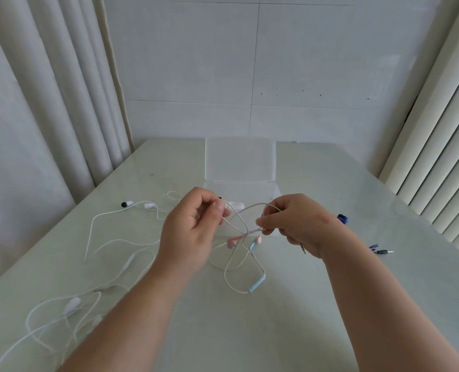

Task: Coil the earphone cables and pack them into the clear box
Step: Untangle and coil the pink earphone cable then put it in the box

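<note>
Left hand (189, 229) and right hand (297, 224) above desk (317, 312) middle, each pinching pink cable (257, 282). Clear box (239, 162) behind, apparently open. White earphones (127, 262) toward left edge.

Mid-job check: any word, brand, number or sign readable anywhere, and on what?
No readable text in this view.
Clear box: no label visible.
Blue inline remote on the pink earphone cable: no print can be made out, too small to tell.
Wall: only tiny dark specks, not letters.
</note>
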The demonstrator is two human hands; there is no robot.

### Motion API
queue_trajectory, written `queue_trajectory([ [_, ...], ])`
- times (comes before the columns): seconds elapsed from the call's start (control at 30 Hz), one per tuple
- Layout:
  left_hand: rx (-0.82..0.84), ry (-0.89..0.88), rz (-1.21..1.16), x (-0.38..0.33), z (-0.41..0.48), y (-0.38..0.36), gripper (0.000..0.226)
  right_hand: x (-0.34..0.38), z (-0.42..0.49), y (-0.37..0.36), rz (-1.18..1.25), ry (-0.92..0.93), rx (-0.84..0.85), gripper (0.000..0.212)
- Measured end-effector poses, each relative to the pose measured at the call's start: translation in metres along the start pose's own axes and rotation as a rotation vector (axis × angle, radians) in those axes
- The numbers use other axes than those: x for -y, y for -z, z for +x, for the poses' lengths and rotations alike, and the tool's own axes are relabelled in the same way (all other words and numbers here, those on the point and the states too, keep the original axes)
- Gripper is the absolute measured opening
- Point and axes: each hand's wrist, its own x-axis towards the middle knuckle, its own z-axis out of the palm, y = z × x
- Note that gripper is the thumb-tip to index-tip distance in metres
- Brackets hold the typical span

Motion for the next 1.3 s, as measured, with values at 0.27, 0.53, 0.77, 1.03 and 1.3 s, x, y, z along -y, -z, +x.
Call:
queue_trajectory([
  [0.27,0.146,0.069,-0.091,0.0008,0.0001,-0.0007,0.013,0.0042,-0.0037,0.0035,0.48,-0.035,0.089,0.019],
  [0.53,0.257,0.168,-0.065,0.0018,0.0,-0.0031,0.011,0.0062,-0.0039,0.0021,0.625,-0.055,0.077,0.011],
  [0.77,0.339,0.256,-0.189,0.0004,-0.0013,-0.0039,0.006,0.0083,-0.0056,0.0002,0.759,-0.065,0.073,0.011],
  [1.03,0.331,0.183,-0.015,0.0019,-0.003,-0.004,0.011,0.0095,-0.0073,-0.0007,0.763,-0.063,0.094,0.009],
  [1.3,0.27,0.13,0.145,0.0063,-0.0015,-0.005,0.02,0.0081,-0.0055,-0.0012,0.764,-0.057,0.105,0.009],
])
